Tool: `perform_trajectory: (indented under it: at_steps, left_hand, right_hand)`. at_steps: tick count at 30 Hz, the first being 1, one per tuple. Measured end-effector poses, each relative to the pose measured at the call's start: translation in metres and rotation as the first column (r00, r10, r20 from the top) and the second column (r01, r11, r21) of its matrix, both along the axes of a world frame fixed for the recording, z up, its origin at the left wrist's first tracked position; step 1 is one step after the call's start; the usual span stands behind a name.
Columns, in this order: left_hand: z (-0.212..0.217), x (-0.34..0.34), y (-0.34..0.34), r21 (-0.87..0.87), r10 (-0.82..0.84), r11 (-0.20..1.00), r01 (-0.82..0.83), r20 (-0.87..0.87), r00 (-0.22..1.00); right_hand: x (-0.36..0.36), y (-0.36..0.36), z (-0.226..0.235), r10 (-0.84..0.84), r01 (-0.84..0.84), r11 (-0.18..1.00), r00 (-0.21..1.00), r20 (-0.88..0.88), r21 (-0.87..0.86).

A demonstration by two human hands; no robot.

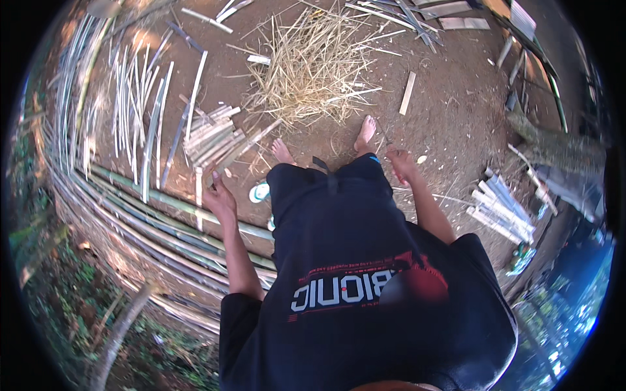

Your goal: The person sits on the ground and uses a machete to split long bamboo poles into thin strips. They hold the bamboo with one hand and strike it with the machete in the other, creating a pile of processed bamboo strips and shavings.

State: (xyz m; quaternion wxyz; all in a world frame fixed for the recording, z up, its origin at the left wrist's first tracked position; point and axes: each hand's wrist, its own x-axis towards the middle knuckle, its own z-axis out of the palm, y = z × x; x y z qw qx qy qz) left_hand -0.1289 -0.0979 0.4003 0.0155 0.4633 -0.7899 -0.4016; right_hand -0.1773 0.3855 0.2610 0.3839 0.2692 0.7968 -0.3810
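My left hand (222,199) is raised at the left, its fingers curled in a pinch close to the end of a long split bamboo strip (251,142). What lies between those fingertips is too small to make out. Another pale strip (199,208) stands upright in view just left of this hand. Closed at the right, my right hand (403,166) grips a red-handled tool (400,178); a thin dark part sticks out beyond the fingers. Between the hands are my bare feet. A stack of short split bamboo pieces (212,135) lies ahead of my left hand.
A heap of dry straw-like shavings (313,68) lies before my feet. Long bamboo poles (156,234) run along the left. Loose strips (134,98) lie at far left, a bundle of pieces (499,208) at right. A sandal (259,192) sits beside my left leg.
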Motion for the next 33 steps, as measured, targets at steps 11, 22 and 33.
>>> perform_trajectory:
  at_steps: [11,22,33]
  left_hand:
    - [-0.017,-0.063,0.104,0.04,-0.043,0.998,0.051,-0.191,0.981]
    - [-0.178,-0.132,0.032,-0.099,-0.189,0.981,0.165,-0.329,0.925]
    - [-0.328,-0.111,-0.043,-0.282,-0.274,0.953,0.109,-0.654,0.705]
  right_hand:
    - [-0.154,0.049,-0.129,0.548,-0.549,0.836,0.828,0.121,-0.029]
    - [-0.199,-0.149,-0.332,0.714,-0.714,0.7,0.7,-0.015,0.03]
    - [-0.013,-0.085,-0.492,0.808,-0.808,0.589,0.59,0.014,0.02]
